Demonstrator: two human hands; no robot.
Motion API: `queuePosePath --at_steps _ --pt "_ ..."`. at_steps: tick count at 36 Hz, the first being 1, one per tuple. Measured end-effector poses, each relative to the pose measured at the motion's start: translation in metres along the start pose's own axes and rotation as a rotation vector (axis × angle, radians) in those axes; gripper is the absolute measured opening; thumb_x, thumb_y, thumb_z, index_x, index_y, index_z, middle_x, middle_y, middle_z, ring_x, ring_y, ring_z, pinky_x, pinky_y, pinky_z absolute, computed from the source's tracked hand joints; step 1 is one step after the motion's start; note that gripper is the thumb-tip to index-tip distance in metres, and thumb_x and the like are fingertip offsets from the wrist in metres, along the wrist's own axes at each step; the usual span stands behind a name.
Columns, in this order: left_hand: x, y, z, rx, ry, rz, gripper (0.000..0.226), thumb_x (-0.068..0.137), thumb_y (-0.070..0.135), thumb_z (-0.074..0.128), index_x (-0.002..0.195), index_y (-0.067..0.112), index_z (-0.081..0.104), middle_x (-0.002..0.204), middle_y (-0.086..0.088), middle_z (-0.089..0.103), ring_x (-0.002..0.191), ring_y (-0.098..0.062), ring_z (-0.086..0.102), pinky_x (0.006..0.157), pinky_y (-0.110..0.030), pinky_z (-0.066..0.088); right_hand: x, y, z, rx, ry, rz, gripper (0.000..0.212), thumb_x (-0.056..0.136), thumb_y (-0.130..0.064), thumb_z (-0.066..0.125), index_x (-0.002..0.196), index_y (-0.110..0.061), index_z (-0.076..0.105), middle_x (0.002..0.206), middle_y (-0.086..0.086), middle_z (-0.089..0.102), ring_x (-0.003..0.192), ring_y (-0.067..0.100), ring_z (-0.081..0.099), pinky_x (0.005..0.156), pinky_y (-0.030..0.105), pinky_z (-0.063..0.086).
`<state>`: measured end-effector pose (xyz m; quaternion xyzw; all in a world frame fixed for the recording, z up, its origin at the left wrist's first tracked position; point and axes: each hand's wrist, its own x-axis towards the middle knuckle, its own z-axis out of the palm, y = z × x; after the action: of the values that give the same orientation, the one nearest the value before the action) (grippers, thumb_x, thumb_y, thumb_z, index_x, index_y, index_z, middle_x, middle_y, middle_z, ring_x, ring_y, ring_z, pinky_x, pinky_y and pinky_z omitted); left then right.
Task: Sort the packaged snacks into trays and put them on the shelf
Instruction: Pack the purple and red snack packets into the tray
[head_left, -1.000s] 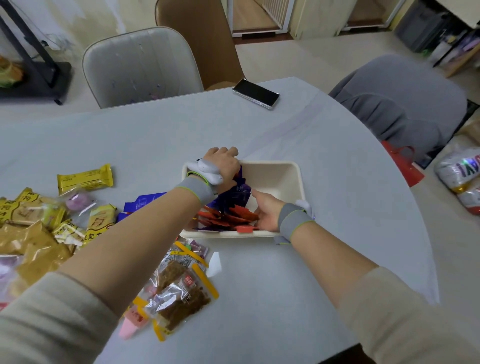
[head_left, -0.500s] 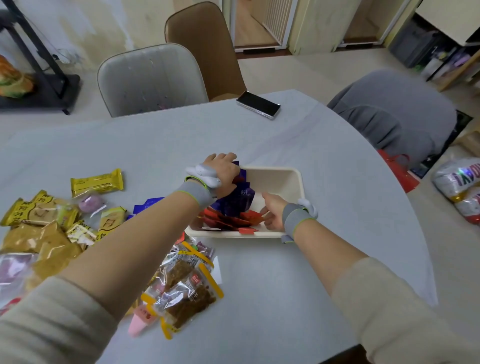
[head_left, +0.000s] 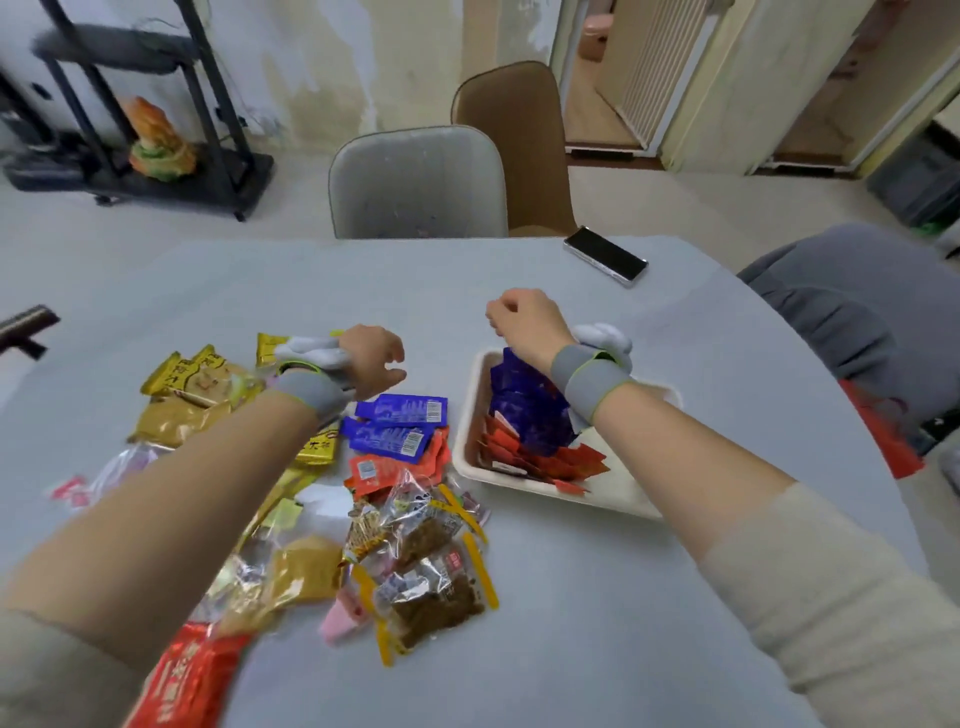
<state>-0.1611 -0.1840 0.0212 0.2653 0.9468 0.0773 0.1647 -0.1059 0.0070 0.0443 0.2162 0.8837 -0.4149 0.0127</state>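
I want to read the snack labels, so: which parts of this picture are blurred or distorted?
Head view: the red packet and gold packets near the bottom left corner are smeared; the blue packets show barcodes clearly; the table edge bends from the wide-angle lens.

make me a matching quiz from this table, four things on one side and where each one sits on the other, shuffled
1. phone
2. purple packets
3. blue packets
4. red bag

a. loose on the table, left of the tray
b. near left edge of the view
c. standing in the tray
d. far table edge, by the brown chair

Pairs: 1-d, 2-c, 3-a, 4-b
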Motion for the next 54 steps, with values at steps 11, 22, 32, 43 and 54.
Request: queuePosePath --at_steps 11,22,32,43,54 --pt "-0.042 -0.067 0.067 -0.098 -0.193 -0.151 0.042 0.088 0.038 0.062 0.121 0.012 0.061 0.121 -0.007 0.063 0.111 -0.024 0.057 0.088 -0.028 0.04 0.02 -0.017 0.148 -0.756 -0.626 -0.131 0.059 0.082 -0.037 0.07 0.125 -0.002 0.05 0.127 0.016 0.057 0.113 0.032 0.056 0.09 0.034 0.048" --pt "-0.05 -0.062 0.117 -0.233 -0.154 -0.289 0.043 0.086 0.048 0.059 0.108 0.011 0.056 0.109 -0.007 0.056 0.094 -0.026 0.059 0.079 -0.037 0.048 0.028 0.005 0.192 -0.927 -0.632 -0.028 0.09 0.068 -0.064 0.071 0.132 -0.008 0.039 0.128 0.008 0.043 0.116 0.024 0.048 0.09 0.034 0.044" --pt "-0.038 -0.049 0.126 -0.005 -0.224 -0.108 0.049 0.091 0.04 0.054 0.129 0.012 0.043 0.135 -0.011 0.046 0.127 -0.03 0.037 0.097 -0.039 0.04 0.029 0.013 0.2 -0.914 -0.504 -0.052 0.069 0.075 -0.052 0.063 0.125 -0.01 0.039 0.121 0.011 0.043 0.108 0.032 0.055 0.075 0.034 0.038" --pt "-0.024 -0.04 0.135 0.095 -0.368 0.062 0.069 0.078 0.027 0.071 0.135 0.011 0.034 0.127 -0.01 0.043 0.117 -0.028 0.049 0.09 -0.037 0.044 0.048 0.024 0.193 -0.908 -0.533 -0.025 0.046 0.077 -0.02 0.061 0.118 -0.013 0.042 0.11 0.011 0.054 0.097 0.03 0.059 0.071 0.032 0.043" --pt "-0.017 -0.032 0.14 0.092 -0.251 -0.113 0.079 0.037 0.046 0.092 0.101 0.011 0.063 0.097 -0.01 0.059 0.083 -0.024 0.063 0.063 -0.026 0.049 0.056 0.014 0.176 -0.629 -0.485 0.044 0.025 0.09 -0.016 0.049 0.11 -0.008 0.036 0.093 0.014 0.051 0.084 0.032 0.051 0.07 0.036 0.042"
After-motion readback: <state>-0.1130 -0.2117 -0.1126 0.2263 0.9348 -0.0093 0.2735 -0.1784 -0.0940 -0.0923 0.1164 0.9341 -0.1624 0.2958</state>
